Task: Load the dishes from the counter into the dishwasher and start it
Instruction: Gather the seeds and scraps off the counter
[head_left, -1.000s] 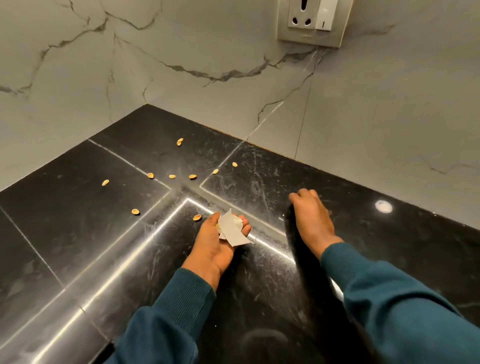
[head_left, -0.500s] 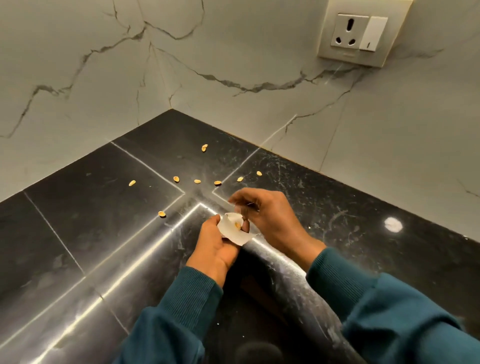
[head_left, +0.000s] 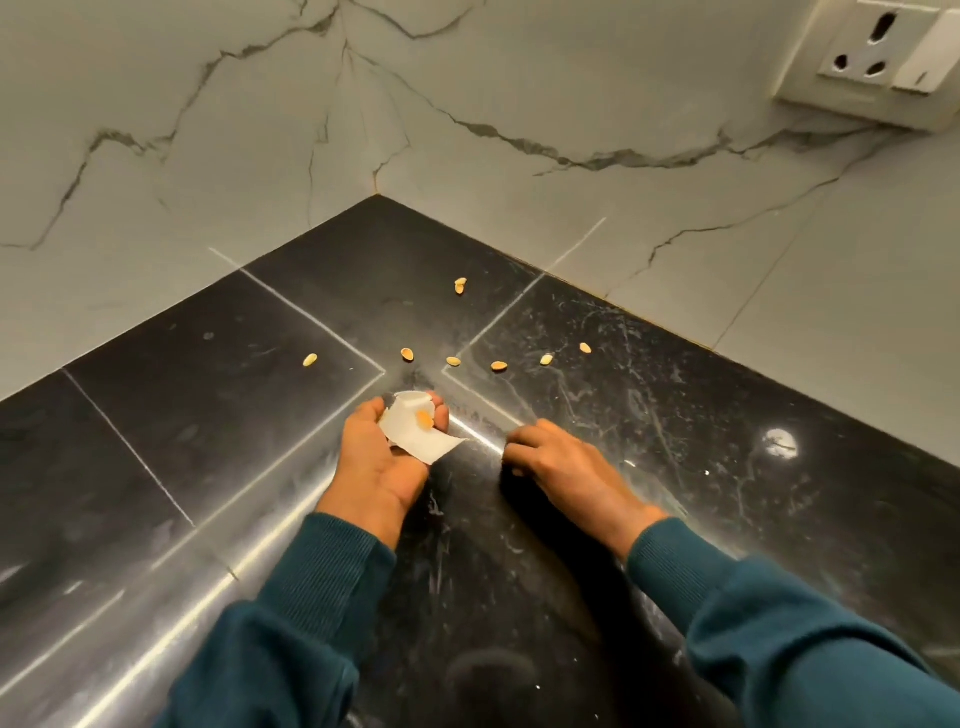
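Note:
My left hand (head_left: 382, 462) lies palm up on the black counter (head_left: 208, 415) and cups a white scrap of paper (head_left: 415, 434) with one orange seed (head_left: 425, 419) on it. To its right, my right hand (head_left: 558, 465) rests on the counter with its fingers curled under; whether they pinch anything is hidden. Several more seeds lie scattered beyond the hands, among them one at the far corner (head_left: 460, 285), one to the left (head_left: 310, 359) and a row to the right (head_left: 499, 366). No dishes or dishwasher are in view.
Marble-patterned walls (head_left: 467, 104) meet in a corner behind the counter. A wall socket with a switch (head_left: 883, 57) sits at the upper right. A round light reflection (head_left: 780, 441) shows on the counter at the right.
My right hand left the paper after putting a seed on it and moved down to the counter at the right. Two seeds near the left hand are gone from the counter.

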